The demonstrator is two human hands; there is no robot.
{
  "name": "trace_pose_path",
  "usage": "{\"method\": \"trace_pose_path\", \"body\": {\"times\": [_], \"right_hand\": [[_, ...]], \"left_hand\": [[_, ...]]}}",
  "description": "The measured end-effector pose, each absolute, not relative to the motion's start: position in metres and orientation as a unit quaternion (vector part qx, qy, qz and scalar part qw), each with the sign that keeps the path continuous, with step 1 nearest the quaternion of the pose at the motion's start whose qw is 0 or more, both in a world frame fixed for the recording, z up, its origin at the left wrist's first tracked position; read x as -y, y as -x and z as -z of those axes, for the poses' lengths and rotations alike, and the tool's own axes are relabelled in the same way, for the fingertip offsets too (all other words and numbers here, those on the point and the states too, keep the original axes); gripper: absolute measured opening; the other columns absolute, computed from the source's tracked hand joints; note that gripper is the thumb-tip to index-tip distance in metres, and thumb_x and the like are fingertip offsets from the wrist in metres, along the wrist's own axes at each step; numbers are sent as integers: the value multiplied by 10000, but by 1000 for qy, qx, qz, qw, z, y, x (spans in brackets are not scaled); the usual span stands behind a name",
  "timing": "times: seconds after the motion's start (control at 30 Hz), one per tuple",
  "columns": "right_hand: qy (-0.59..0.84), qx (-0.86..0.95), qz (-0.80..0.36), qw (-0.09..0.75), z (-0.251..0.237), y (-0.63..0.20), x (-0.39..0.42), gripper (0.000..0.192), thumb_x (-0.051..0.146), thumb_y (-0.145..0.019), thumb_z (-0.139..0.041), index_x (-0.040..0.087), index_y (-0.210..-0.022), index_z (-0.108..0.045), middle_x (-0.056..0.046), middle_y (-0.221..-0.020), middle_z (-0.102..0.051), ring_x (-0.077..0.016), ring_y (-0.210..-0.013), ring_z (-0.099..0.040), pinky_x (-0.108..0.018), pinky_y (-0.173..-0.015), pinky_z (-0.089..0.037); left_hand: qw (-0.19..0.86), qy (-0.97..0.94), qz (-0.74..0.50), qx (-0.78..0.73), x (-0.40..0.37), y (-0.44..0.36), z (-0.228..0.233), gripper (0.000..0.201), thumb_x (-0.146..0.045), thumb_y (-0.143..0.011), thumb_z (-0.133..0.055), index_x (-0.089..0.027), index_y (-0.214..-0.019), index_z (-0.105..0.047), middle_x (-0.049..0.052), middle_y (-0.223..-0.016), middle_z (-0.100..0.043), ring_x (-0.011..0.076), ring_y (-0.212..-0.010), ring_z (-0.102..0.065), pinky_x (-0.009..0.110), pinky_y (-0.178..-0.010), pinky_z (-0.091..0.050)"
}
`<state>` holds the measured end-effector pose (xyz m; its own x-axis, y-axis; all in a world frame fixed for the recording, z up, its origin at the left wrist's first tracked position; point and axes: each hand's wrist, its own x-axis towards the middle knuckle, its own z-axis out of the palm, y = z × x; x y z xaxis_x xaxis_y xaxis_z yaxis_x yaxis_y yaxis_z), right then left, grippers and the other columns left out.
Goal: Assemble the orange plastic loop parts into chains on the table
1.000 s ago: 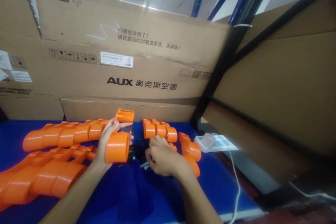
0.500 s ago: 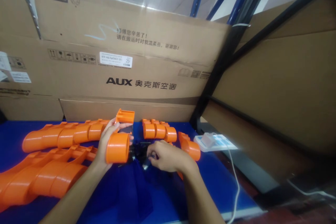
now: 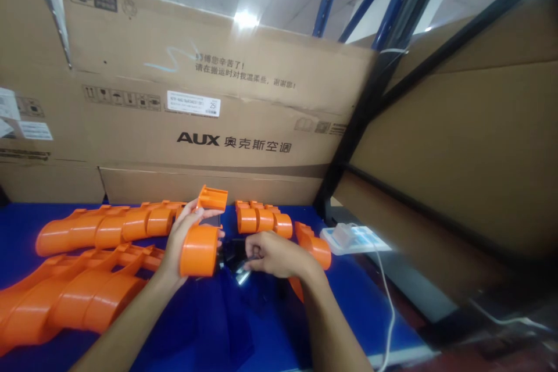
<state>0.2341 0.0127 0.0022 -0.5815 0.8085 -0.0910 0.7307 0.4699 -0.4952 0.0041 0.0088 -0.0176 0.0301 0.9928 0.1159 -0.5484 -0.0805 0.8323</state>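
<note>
My left hand (image 3: 174, 247) is wrapped round an orange plastic part (image 3: 199, 251), a wide round cup with a flat bracket at its upper end. The part is held up over the blue tabletop (image 3: 279, 325). Just right of it, my right hand (image 3: 279, 254) is closed in a pinch beside a small shiny piece (image 3: 242, 274), which lies at the fingertips. What exactly the fingers grip is hard to see. Dark items (image 3: 235, 249) sit between the two hands, too blurred and shadowed to name.
Rows of orange parts (image 3: 100, 229) (image 3: 74, 296) lie on the left. Smaller groups of orange parts (image 3: 264, 221) (image 3: 316, 247) stand behind and right of my right hand. A white power strip (image 3: 355, 239) with a cable is at the right edge. A large cardboard box (image 3: 244, 116) forms the back.
My left hand and the orange part have shifted slightly right and down in the picture. My right hand stays nearly in place, and the shiny piece at its fingertips shows more clearly.
</note>
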Motion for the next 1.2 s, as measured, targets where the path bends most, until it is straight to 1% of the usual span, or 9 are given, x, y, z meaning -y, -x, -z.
{"method": "trace_pose_path", "body": {"times": [0.17,0.27,0.4,0.6,0.77,0.87,1.0,1.1,1.2], "right_hand": [[471,838,-262,83,-2,-238,-14,218,283,-777,-777,178,-796,-587,46,-664,-577,-94,-572,-473,-211,-504,-266],[471,835,-260,113,-7,-240,-14,218,315,-809,-745,176,-793,-578,43,-656,-569,-100,-581,-479,-210,-511,-281],[463,837,-247,155,-12,-240,-13,219,325,-839,-709,174,-780,-561,38,-663,-566,-106,-599,-492,-209,-527,-307],[436,846,-276,133,-4,-234,-12,188,271,-807,-748,173,-814,-588,35,-679,-609,-104,-590,-513,-203,-521,-308],[431,840,-292,154,-6,-233,-10,163,287,-833,-720,169,-825,-608,31,-674,-617,-110,-593,-530,-204,-529,-345],[421,832,-280,228,-14,-234,-10,142,302,-877,-665,170,-831,-640,13,-713,-641,-126,-640,-561,-221,-583,-403],[409,772,-255,413,-19,-231,-13,172,345,-912,-619,187,-932,-685,-30,-865,-707,-168,-784,-633,-268,-707,-472],[389,691,-289,537,-15,-223,-15,234,399,-891,-645,190,-988,-687,-55,-877,-729,-203,-827,-677,-301,-739,-514],[378,648,-314,582,-10,-215,-15,260,410,-868,-676,189,-1004,-685,-65,-848,-735,-221,-835,-698,-335,-770,-539]], "left_hand": [[605,-386,-627,-305,-5,-8,14,427,-405,-823,-687,-212,-1159,-508,168,-1190,-700,262,-641,-747,353,-500,-601],[610,-376,-624,-312,-3,-10,13,448,-412,-800,-712,-216,-1145,-504,159,-1162,-712,274,-648,-751,362,-508,-605],[618,-367,-617,-321,-4,-11,14,442,-419,-780,-725,-215,-1113,-518,138,-1099,-729,277,-615,-747,350,-467,-592],[625,-357,-617,-318,-5,-10,14,433,-392,-782,-728,-224,-1124,-522,120,-1098,-732,267,-616,-751,400,-550,-623],[624,-355,-616,-324,-2,-12,10,415,-380,-774,-743,-235,-1106,-540,102,-1084,-738,271,-669,-759,367,-547,-621],[627,-357,-611,-326,0,-14,9,408,-379,-775,-748,-245,-1099,-539,89,-1094,-736,270,-694,-762,359,-561,-621],[628,-352,-611,-328,-2,-13,11,376,-397,-776,-751,-244,-1045,-537,78,-1058,-742,258,-673,-760,344,-551,-616],[626,-361,-609,-327,-3,-14,13,344,-426,-791,-738,-232,-1003,-549,79,-1026,-748,251,-645,-757,329,-531,-612],[635,-369,-596,-326,-1,-15,12,368,-436,-788,-738,-225,-1034,-564,89,-1006,-752,254,-613,-752,333,-504,-610]]}}
